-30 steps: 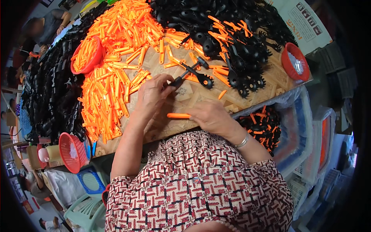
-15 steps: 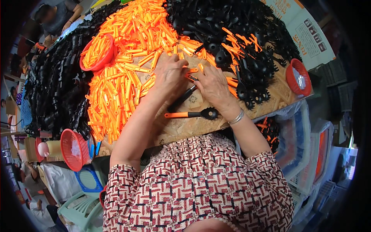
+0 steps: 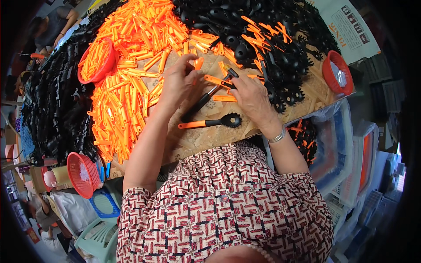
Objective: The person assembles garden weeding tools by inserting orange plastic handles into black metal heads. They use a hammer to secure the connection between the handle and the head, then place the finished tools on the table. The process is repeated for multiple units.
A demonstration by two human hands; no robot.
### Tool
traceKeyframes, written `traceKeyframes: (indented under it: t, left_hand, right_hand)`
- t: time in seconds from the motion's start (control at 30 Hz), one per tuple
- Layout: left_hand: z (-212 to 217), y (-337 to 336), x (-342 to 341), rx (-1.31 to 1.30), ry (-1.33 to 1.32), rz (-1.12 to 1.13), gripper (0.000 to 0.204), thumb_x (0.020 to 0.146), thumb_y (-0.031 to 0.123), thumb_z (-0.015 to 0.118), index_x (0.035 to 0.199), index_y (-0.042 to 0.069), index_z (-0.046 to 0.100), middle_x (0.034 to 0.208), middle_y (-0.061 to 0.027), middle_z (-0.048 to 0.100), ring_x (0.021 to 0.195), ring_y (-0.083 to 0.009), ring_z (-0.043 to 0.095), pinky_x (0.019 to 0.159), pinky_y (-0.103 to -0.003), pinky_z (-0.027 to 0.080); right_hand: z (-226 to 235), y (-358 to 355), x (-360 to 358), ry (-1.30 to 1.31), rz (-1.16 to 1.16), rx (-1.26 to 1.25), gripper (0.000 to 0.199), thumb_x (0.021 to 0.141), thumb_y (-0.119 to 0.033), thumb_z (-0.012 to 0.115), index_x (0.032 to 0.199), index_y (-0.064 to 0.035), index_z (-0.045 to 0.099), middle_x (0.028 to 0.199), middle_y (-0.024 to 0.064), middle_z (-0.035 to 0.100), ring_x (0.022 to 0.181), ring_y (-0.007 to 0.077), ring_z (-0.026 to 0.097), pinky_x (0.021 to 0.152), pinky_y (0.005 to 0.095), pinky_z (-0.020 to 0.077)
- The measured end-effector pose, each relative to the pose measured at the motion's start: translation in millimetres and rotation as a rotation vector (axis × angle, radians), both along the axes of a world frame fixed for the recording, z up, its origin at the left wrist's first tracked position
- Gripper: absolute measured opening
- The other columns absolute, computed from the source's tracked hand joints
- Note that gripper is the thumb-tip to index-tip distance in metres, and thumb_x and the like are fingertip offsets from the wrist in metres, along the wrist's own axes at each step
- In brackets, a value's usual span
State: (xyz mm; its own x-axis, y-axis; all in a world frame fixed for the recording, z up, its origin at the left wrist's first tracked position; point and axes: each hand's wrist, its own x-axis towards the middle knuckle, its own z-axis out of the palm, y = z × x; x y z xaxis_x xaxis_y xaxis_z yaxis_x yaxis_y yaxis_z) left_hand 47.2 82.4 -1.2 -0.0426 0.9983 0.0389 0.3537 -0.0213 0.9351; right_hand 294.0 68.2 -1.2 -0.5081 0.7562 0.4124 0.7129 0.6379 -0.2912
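Note:
My left hand (image 3: 177, 81) is closed, pinching an orange handle (image 3: 198, 64) that stands up between thumb and fingers. A short way to the right, my right hand (image 3: 253, 98) is curled beside the head of a hammer (image 3: 199, 106), whose black grip slants down to the left. What those fingers hold, if anything, is hidden. Loose orange handles lie by the right hand, one (image 3: 224, 98) close to its thumb side. Nearer to me rests a slotted black utensil with an orange handle (image 3: 209, 122), lying sideways on the table.
A large heap of orange handles (image 3: 118, 105) lies left, around a red basket (image 3: 110, 65). Black parts (image 3: 48, 96) pile up beyond it, and black utensil heads (image 3: 280, 74) to the right. Red baskets stand at the right (image 3: 333, 83) and left (image 3: 87, 175) edges. Another person works far left.
My hands have moved apart, the left one leftward and the right one rightward. An orange handle now shows in my left fingers, and the hammer head has come into sight. The whole view shifted slightly.

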Motion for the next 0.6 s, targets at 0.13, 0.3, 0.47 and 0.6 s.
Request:
traceKeyframes:
  t: [0.13, 0.3, 0.47, 0.6]
  left_hand:
    - [15.7, -27.3, 10.3, -0.088, -0.71, 0.023, 0.041, 0.096, 0.004, 0.073, 0.133, 0.001, 0.056, 0.081, -0.0011, 0.062, 0.079, -0.0136, 0.068, 0.073, -0.028, 0.057]
    - [12.2, -39.2, 20.5, 0.027, -0.767, 0.01, 0.033, 0.095, 0.004, 0.074, 0.123, 0.002, 0.056, 0.107, -0.0109, 0.069, 0.093, -0.016, 0.071, 0.078, -0.031, 0.062]
    - [8.0, -47.5, 33.8, 0.028, -0.744, 0.072, 0.027, 0.096, 0.003, 0.072, 0.119, 0.002, 0.058, 0.103, -0.0091, 0.069, 0.088, -0.0167, 0.071, 0.076, -0.031, 0.064]
    - [3.2, -45.8, 31.2, 0.068, -0.671, 0.1, 0.028, 0.096, 0.003, 0.072, 0.12, 0.002, 0.058, 0.101, -0.0087, 0.068, 0.087, -0.0161, 0.071, 0.075, -0.031, 0.064]
  right_hand:
    - [4.5, 2.0, -5.0, 0.235, -0.016, -0.165, 0.031, 0.088, -0.017, 0.076, 0.113, -0.0022, 0.064, 0.088, 0.0135, 0.068, 0.078, 0.034, 0.068, 0.068, 0.0416, 0.051]
    - [12.2, -4.4, -24.9, 0.541, -0.03, -0.746, 0.032, 0.09, -0.016, 0.072, 0.12, -0.0023, 0.071, 0.076, 0.0169, 0.07, 0.069, 0.0318, 0.07, 0.064, 0.0396, 0.0527]
    - [12.2, -11.4, -33.7, 0.534, -0.041, -0.692, 0.031, 0.091, -0.014, 0.072, 0.119, -0.0015, 0.073, 0.078, 0.0152, 0.071, 0.067, 0.0234, 0.068, 0.062, 0.0341, 0.0521]
    - [6.9, -13.1, -33.6, 0.498, -0.025, -0.555, 0.03, 0.09, -0.017, 0.073, 0.116, -0.0028, 0.073, 0.081, 0.0221, 0.071, 0.073, 0.0358, 0.071, 0.067, 0.0419, 0.0533]
